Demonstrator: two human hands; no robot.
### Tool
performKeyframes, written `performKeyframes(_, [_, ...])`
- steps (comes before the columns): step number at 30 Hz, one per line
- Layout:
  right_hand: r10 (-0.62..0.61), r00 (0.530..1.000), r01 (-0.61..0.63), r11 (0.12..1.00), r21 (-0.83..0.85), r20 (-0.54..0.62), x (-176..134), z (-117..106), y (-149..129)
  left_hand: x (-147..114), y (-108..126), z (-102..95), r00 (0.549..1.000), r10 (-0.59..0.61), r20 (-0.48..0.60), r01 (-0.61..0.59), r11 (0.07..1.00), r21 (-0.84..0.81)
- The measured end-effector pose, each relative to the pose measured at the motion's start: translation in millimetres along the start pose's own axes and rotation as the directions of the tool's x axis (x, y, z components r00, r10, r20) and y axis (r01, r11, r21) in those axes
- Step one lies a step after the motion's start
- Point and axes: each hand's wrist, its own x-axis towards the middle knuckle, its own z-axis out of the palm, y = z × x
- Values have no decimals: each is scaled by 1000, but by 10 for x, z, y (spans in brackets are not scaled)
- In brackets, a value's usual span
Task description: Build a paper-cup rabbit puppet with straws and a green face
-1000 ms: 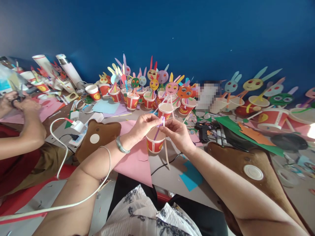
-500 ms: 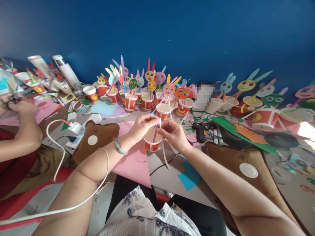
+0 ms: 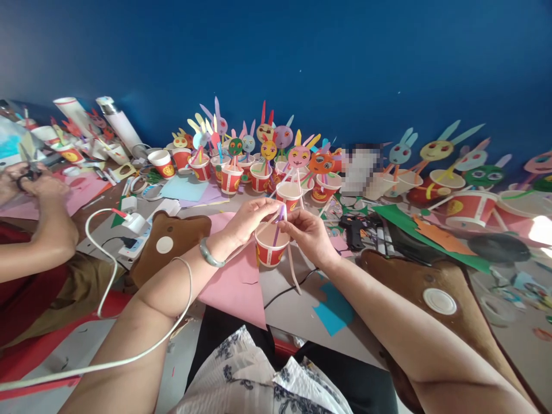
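Fingertips close together, both my hands work above a red and white paper cup (image 3: 271,257). My left hand (image 3: 252,220) is closed in a pinch at the top of a purple paper strip (image 3: 278,225) that runs down into the cup. With thumb and index finger pressed together, my right hand (image 3: 309,233) grips the same strips from the right. A pale pink paper strip (image 3: 294,270) hangs from the fingers past the cup's right side. Another pale strip slants down to the left under my left hand. Fingers partly hide where the strips meet.
Behind stand several cups with rabbit-faced paper figures, including a pink rabbit face (image 3: 299,156). Pink paper (image 3: 235,287) lies left, blue paper (image 3: 334,310) right, near a black glue gun (image 3: 354,230). A white cable (image 3: 190,287) crosses my left arm. A co-worker's hands (image 3: 37,181) hold scissors.
The purple strip shows more clearly between my fingers, and a pale strip now slants out left beneath my left hand. The whole view has shifted slightly.
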Motion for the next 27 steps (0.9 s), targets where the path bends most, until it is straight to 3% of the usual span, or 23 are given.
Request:
performKeyframes(7, [1, 1000, -1, 1000, 29, 5, -30, 30, 14, -4, -70, -7, 994, 94, -54, -94, 996, 12])
performKeyframes(18, [12, 1000, -12, 1000, -23, 1, -35, 48, -15, -59, -14, 68, 992, -73, -105, 63, 994, -88])
performKeyframes(27, [3, 1000, -3, 1000, -21, 0, -43, 46, 9, -64, -5, 59, 994, -63, -84, 59, 997, -48])
